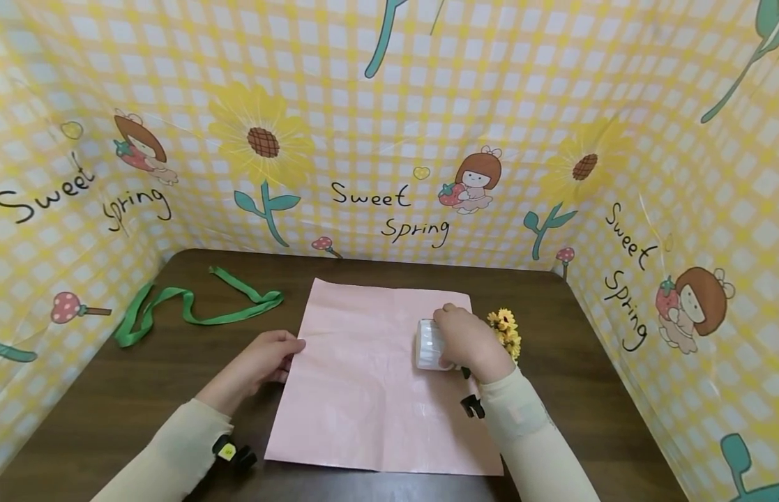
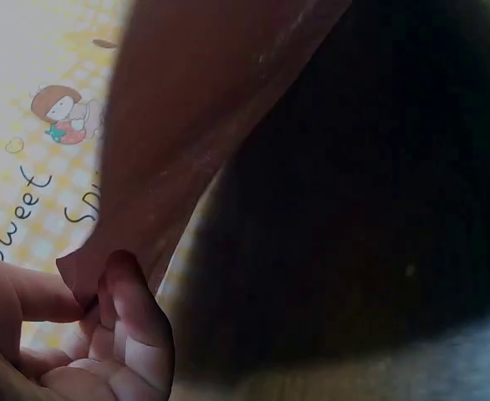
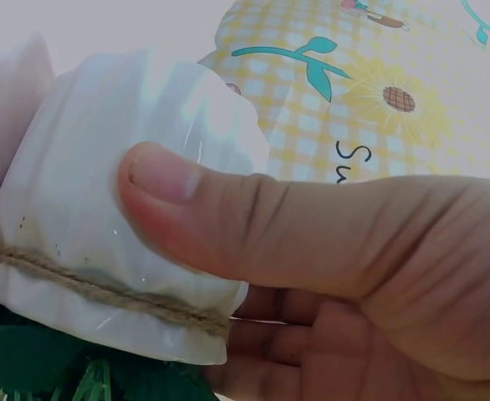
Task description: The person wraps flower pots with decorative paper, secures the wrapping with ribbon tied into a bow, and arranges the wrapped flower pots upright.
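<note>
A large sheet of pink paper (image 1: 345, 397) with a crease down its middle lies on the table. My left hand (image 1: 263, 364) pinches its left edge between thumb and fingers; in the left wrist view the paper (image 2: 178, 100) rises from that pinch. Over the right half of the sheet, my right hand (image 1: 469, 341) grips a white flowerpot (image 1: 428, 346), tipped on its side with its base to the left. Yellow flowers (image 1: 507, 329) stick out of it to the right, partly behind the hand. The right wrist view shows twine (image 3: 103, 291) around the pot near its rim and green leaves (image 3: 28, 355) beyond.
A green ribbon (image 1: 229, 319) lies in loose loops on the dark wooden table (image 1: 194, 369), left of the paper. Yellow checked cloth (image 1: 364, 125) with printed sunflowers and lettering stands as walls along the back and both sides.
</note>
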Action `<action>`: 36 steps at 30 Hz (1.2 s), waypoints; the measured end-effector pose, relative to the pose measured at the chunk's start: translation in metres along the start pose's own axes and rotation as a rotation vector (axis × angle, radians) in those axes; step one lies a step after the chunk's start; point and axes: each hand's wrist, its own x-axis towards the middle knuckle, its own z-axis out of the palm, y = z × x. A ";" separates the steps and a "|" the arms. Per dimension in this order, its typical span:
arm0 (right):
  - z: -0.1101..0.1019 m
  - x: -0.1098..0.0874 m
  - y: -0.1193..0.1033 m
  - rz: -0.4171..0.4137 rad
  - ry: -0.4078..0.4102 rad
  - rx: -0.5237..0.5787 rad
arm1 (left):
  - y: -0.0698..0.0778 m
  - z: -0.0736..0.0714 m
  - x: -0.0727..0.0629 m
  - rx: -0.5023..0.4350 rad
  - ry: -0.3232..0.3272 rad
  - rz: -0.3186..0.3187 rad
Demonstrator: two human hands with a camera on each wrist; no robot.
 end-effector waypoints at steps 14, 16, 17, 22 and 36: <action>0.002 0.004 -0.004 -0.039 0.041 -0.011 | 0.000 -0.007 -0.016 -0.033 0.012 0.102; 0.002 0.005 -0.006 -0.045 0.041 -0.017 | 0.006 -0.009 -0.017 -0.021 0.019 0.139; 0.003 0.006 -0.007 -0.049 0.043 -0.018 | 0.010 -0.010 -0.018 -0.011 0.024 0.158; 0.003 0.009 -0.016 -0.075 0.047 -0.017 | 0.034 -0.014 -0.027 0.043 0.034 0.251; 0.005 0.018 -0.041 -0.100 0.025 -0.024 | 0.086 -0.001 -0.051 -0.030 -0.145 0.408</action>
